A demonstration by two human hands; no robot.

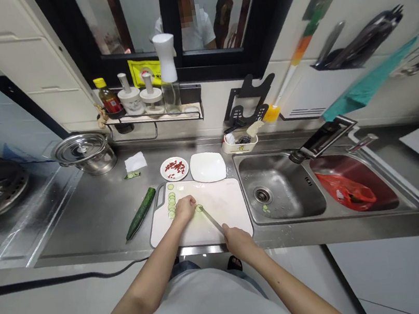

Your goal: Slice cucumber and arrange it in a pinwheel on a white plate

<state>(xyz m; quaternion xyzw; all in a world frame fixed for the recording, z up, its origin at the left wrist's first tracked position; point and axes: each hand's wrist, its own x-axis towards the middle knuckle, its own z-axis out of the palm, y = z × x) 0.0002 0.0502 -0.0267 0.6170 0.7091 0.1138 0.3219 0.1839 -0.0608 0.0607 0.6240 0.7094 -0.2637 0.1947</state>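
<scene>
My right hand (240,241) is wrapped round the handle of a knife (211,219), whose blade points up and left over the white cutting board (227,201). Near the blade's tip is a pale green cucumber slice (199,208). Just left of it, my left hand (186,209) is closed with its fingertips together over the board; whatever they hold is hidden. A column of overlapping cucumber slices (171,203) lies along the board's left side. Left of the board, a dark green cucumber (141,214) rests slantwise on the steel counter (95,211).
Behind the board stand a plate (164,176) with small red pieces and a white square dish (208,166). Green scraps lie in the sink (287,203) at right; a red bag (346,191) fills part of the second basin. A lidded pot (93,156) stands back left.
</scene>
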